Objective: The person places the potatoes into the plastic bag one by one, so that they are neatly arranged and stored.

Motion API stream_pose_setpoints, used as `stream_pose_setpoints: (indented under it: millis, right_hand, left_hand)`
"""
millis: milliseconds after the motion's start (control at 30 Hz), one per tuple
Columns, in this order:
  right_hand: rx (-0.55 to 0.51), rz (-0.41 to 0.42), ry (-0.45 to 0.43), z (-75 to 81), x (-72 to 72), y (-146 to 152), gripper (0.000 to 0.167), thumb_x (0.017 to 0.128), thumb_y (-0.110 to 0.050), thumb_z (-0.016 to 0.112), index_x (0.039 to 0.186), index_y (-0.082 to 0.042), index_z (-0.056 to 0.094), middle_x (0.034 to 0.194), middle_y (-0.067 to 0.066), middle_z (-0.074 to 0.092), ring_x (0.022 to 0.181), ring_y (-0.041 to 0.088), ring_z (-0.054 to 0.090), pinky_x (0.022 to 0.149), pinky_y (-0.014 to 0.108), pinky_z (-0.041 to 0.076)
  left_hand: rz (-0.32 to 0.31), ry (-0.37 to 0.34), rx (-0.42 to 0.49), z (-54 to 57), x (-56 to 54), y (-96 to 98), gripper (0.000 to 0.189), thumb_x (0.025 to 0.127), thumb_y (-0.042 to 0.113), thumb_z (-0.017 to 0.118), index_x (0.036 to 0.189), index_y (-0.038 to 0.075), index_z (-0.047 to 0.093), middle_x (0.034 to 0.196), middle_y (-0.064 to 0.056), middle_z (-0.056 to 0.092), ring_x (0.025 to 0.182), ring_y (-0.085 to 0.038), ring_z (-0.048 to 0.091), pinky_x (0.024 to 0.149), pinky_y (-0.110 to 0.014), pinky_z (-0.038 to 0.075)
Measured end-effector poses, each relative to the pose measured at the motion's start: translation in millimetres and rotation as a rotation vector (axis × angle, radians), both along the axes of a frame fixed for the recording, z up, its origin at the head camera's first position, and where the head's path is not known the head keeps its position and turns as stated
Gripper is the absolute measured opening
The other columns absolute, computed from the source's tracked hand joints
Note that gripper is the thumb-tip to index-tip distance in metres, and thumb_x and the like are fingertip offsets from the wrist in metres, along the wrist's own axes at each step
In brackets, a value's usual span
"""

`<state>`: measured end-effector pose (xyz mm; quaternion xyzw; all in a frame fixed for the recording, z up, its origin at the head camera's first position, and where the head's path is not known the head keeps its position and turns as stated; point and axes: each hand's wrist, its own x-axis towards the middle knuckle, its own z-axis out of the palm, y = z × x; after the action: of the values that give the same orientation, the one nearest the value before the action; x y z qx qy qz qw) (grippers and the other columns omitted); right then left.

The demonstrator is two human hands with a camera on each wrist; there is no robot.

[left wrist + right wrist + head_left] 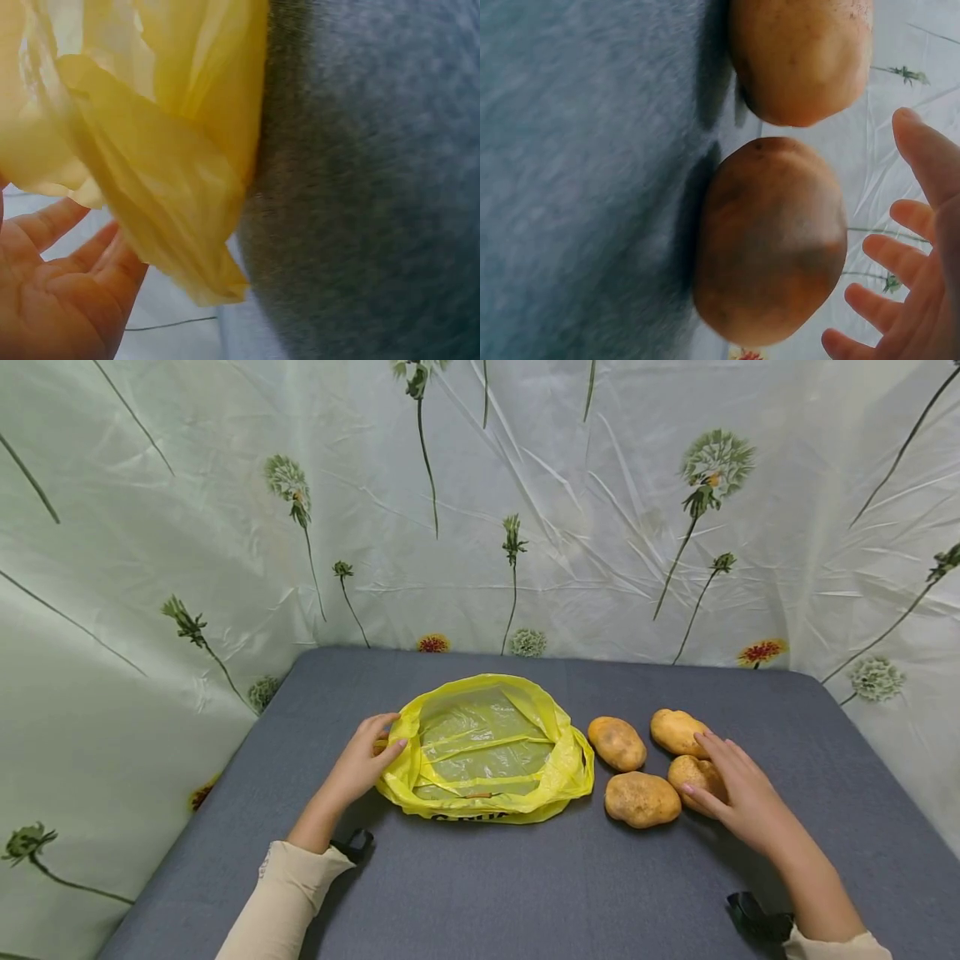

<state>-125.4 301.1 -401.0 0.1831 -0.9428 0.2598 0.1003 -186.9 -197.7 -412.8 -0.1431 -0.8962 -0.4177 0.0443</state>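
Note:
A yellow plastic bag point(566, 760) lies on the table with its mouth spread wide, and its pale inside shows. At the bag's left rim is my left hand point(362, 758), fingers and thumb apart and touching the plastic. In the left wrist view the relaxed fingers point(64, 289) of that hand lie partly behind the bag's loose edge point(172, 195). Several potatoes point(642, 799) are grouped right of the bag. My right hand point(746, 793) hovers over the rightmost potato point(693, 777), fingers spread. The right wrist view shows a gap between this hand and the nearer potato point(772, 247).
Dark grey cloth covers the table point(510, 893). Behind and to the left hangs a pale curtain point(465, 577) printed with flowers. Another potato point(617, 743) sits close against the bag's right side, and one more point(675, 731) lies farther back.

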Motion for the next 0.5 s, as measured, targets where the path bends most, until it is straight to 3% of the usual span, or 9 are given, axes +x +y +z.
stream_pose_setpoints:
  millis: [200,500]
  right_hand:
    - [-0.094,-0.002,-0.029,-5.9,6.9,9.2,0.072,0.085,-0.018,0.063,0.142,-0.002,0.021,0.137,0.030,0.025,0.122,0.052,0.017,0.091,0.065,0.012]
    - [-0.127,-0.085,-0.204,-11.1,15.6,19.6,0.074,0.088,-0.025,0.060,0.143,-0.003,0.016,0.137,0.034,0.020,0.119,0.054,0.021,0.083,0.067,0.021]
  left_hand:
    - [0.024,-0.075,0.070,-7.0,-3.3,-2.5,0.049,0.092,0.031,0.052,0.132,0.004,0.041,0.129,-0.016,0.040,0.109,-0.036,0.043,0.090,-0.049,0.035]
    - [0.055,-0.128,0.167,-11.1,-4.8,-4.0,0.046,0.090,0.022,0.057,0.130,0.004,0.044,0.130,-0.014,0.042,0.105,-0.031,0.046,0.089,-0.046,0.036]
